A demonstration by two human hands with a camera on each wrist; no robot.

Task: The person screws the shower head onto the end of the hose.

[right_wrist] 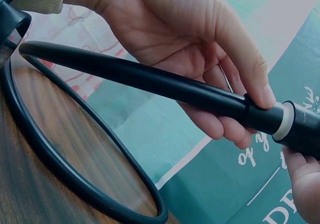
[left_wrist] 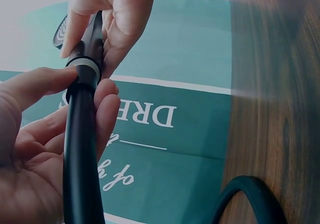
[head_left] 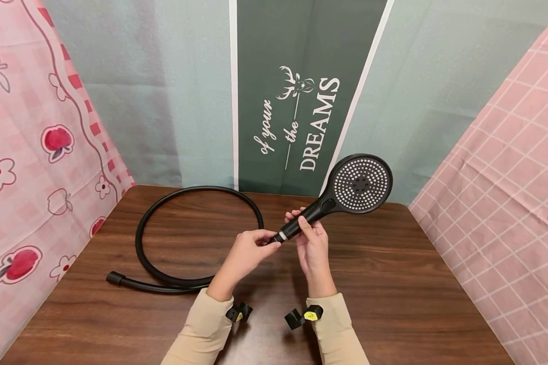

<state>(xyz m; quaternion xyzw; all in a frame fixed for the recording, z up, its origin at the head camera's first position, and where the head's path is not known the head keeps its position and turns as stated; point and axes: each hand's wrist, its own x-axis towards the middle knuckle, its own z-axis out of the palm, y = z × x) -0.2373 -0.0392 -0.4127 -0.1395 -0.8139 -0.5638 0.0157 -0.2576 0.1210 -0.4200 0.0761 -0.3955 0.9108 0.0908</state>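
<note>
A black shower head [head_left: 361, 184] with pale nozzles is held up over the table, its face toward the head camera. My right hand [head_left: 312, 243] grips its handle [head_left: 311, 215], thumb along the front. At the handle's lower end my left hand [head_left: 251, 251] pinches the end fitting [right_wrist: 263, 115] of a black shower hose [right_wrist: 150, 78] between thumb and fingers. A white ring [left_wrist: 84, 63] shows between fitting and handle, which are in line with each other. From the left hand the hose [head_left: 139, 238] drops into a wide loop on the table.
The hose's other end [head_left: 115, 278] lies at the left of the brown wooden table [head_left: 383, 304]. A green-grey cloth [head_left: 196, 101] with printed lettering hangs behind. Pink patterned cloths stand at the left [head_left: 18, 213] and right [head_left: 507, 203].
</note>
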